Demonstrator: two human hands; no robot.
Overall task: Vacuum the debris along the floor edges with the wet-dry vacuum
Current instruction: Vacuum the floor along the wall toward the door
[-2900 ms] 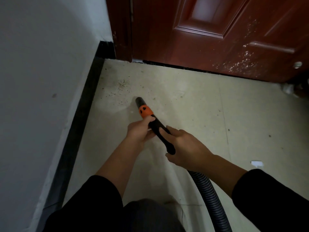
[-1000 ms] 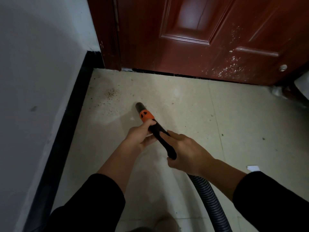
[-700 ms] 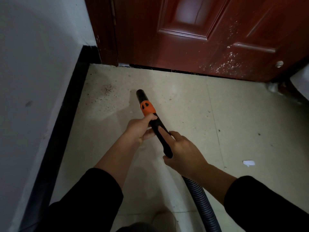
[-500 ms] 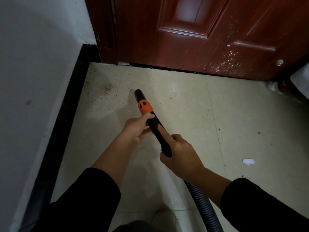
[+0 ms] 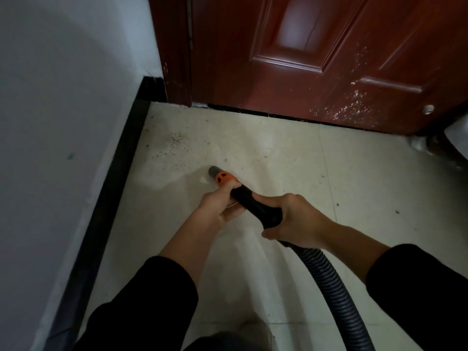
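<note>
Head, left hand (image 5: 217, 206), right hand (image 5: 297, 221), one nozzle (image 5: 254, 204)

Both hands, left (image 5: 219, 207) and right (image 5: 295, 220), grip the vacuum nozzle (image 5: 243, 196) near floor debris (image 5: 177, 141).

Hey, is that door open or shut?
Looks shut: the door lies in line with its frame, bottom edge along the threshold, no gap visible.

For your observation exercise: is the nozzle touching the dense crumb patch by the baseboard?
No, the nozzle ends short of the crumb patch, which lies nearer the door.
</note>
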